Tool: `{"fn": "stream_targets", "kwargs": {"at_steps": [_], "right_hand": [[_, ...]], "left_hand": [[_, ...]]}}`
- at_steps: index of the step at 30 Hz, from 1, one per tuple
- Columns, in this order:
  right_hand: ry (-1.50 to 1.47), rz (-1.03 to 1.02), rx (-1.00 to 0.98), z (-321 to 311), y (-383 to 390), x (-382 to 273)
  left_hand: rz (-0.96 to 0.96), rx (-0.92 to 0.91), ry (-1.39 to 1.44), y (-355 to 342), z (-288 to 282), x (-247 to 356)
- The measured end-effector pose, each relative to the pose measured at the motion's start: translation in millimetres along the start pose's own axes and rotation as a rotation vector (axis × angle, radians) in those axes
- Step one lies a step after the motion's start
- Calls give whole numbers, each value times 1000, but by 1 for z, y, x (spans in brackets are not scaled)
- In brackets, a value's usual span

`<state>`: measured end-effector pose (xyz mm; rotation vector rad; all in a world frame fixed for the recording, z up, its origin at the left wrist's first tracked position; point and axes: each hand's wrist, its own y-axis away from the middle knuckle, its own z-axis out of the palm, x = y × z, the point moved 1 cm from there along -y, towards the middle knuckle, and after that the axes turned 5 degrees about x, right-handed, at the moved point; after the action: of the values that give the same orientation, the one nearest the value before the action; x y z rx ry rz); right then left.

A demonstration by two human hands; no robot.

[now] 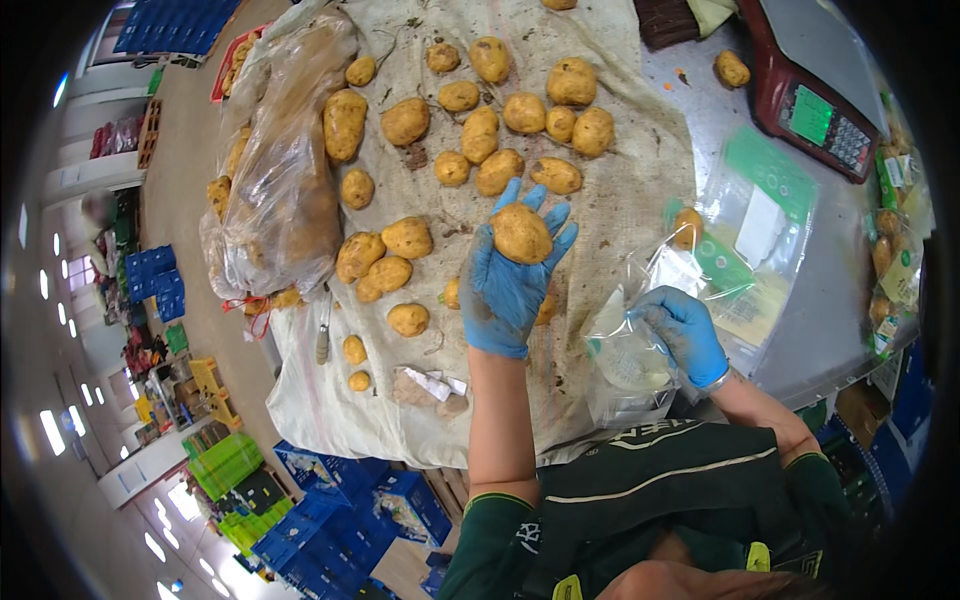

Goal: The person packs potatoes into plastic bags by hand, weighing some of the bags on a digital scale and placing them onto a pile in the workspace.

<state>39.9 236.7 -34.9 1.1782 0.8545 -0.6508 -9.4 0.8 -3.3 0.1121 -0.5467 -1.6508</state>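
A potato rests in the upturned palm of my left hand, which wears a dirt-smudged blue glove, its fingers stretched out around the potato. My right hand, gloved in blue as well, is closed on the edge of a clear plastic bag at the front right. Beneath both hands lies a beige woven cloth. Several loose potatoes are scattered over it, most of them beyond my left hand. Part of a potato shows from behind that hand.
A large clear bag of potatoes lies on the left. At the back right stands a red scale with a lit green display. Flat green-and-clear bags cover part of the grey table. Filled potato packs line its right edge. Blue crates stand below left.
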Motion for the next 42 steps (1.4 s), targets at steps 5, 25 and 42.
{"fn": "stream_targets", "kwargs": {"at_steps": [5, 25, 42], "right_hand": [[74, -17, 10, -13, 16, -4], [452, 11, 78, -40, 2, 36], [111, -4, -19, -18, 23, -38]], "left_hand": [[-11, 105, 73, 14, 17, -35], [808, 1205, -602, 274, -136, -6], [719, 150, -1711, -13, 7, 17]]}}
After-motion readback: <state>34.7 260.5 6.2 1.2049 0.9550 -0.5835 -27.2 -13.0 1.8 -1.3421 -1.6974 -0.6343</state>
